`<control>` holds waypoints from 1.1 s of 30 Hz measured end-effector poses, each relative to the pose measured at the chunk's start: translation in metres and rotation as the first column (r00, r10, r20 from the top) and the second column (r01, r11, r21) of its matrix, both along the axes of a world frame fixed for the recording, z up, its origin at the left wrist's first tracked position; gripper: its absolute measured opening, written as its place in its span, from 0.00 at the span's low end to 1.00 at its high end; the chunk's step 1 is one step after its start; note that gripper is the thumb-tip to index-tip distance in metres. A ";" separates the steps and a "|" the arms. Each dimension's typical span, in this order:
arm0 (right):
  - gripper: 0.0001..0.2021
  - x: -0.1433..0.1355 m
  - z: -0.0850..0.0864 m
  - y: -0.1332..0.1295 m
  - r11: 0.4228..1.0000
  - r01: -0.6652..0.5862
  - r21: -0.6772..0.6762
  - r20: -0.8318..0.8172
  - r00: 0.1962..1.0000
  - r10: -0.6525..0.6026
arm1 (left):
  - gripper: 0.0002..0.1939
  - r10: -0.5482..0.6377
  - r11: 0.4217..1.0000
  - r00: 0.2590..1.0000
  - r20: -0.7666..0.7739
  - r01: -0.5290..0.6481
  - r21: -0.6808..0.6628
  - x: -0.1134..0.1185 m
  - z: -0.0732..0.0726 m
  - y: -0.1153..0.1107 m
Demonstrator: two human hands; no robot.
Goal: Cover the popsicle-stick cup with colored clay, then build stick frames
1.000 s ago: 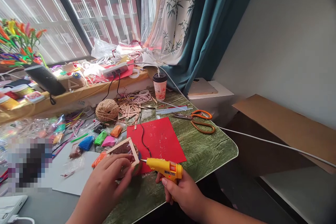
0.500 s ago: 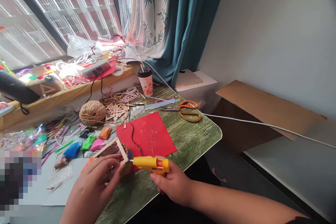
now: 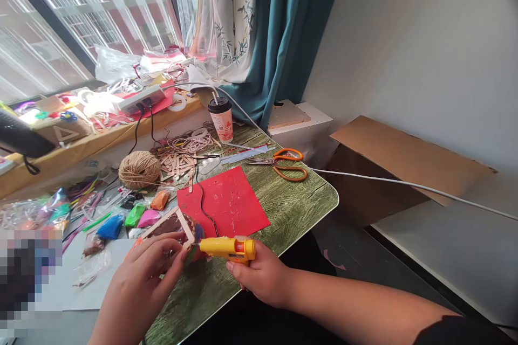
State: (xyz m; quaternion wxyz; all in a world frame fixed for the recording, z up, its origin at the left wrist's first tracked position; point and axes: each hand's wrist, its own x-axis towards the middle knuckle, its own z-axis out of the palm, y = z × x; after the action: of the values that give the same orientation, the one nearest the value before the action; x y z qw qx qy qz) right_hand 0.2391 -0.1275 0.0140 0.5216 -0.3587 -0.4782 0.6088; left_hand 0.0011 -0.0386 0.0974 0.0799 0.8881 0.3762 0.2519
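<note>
Wooden frame (image 3: 185,226) grasped by my left fingers (image 3: 178,250), my right fingers (image 3: 237,272) clenched round the yellow glue gun (image 3: 226,248)

Daylight pours through the window (image 3: 101,5), glaring white on the sill (image 3: 162,113); wide-angle stretch bends edges, corner darkens.

Right hand (image 3: 265,276) hides grip of glue gun (image 3: 220,248); left edge crops black cylinder (image 3: 23,133).

The green table (image 3: 299,194) has red paper (image 3: 246,202) near the middle, scissors (image 3: 288,154) right, a cup (image 3: 222,123) far back, a twine ball (image 3: 140,169) and bags of maybe clay (image 3: 110,226) left.
</note>
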 end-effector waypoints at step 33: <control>0.16 0.004 0.005 0.002 0.999 -0.028 0.039 0.015 1.000 0.027 | 0.12 0.029 0.997 1.000 0.003 -0.028 -0.075 -0.001 -0.001 0.000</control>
State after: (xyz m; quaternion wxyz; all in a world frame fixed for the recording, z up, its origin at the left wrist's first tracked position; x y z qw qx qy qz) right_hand 0.2427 -0.1254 0.0194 0.5164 -0.3463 -0.4988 0.6039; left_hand 0.0004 -0.0387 0.0960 0.1103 0.8785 0.3978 0.2407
